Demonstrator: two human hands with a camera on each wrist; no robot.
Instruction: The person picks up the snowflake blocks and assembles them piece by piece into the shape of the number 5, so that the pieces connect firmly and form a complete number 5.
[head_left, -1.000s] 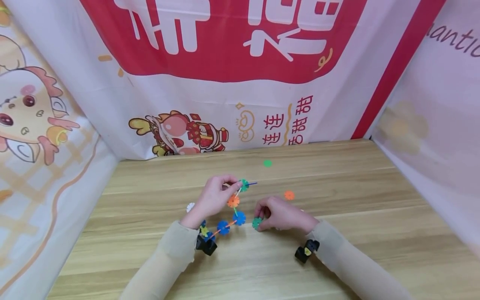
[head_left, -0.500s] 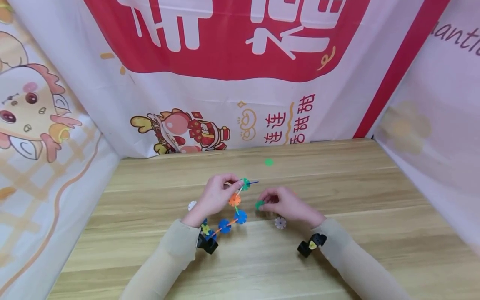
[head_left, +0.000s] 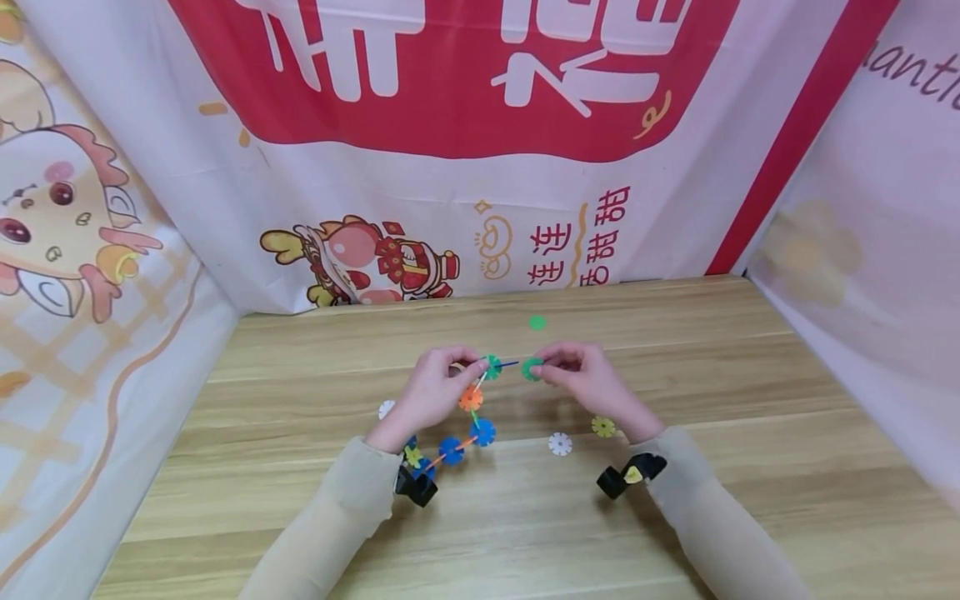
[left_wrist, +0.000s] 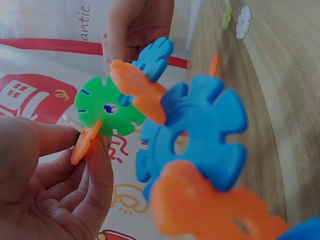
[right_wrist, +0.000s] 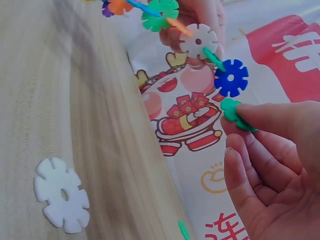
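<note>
My left hand pinches a chain of interlocking snowflake discs close to one end. Its blue end disc sticks out toward the right, slotted into a green disc edge-on beside a white disc. Blue discs and orange pieces of the chain hang down toward my left wrist, whose cuff covers part of it. Between thumb and fingers my right hand pinches a single green snowflake disc, held just short of the blue end disc, with a small gap between them.
Loose discs lie on the wooden table: a white one, a yellow-green one by my right wrist, a light green one toward the back and another white one behind my left wrist. Printed cloth walls the table.
My right hand has lifted the green disc from near the table, up and away from me, to beside the chain's blue end disc. My left hand has stayed almost still.
</note>
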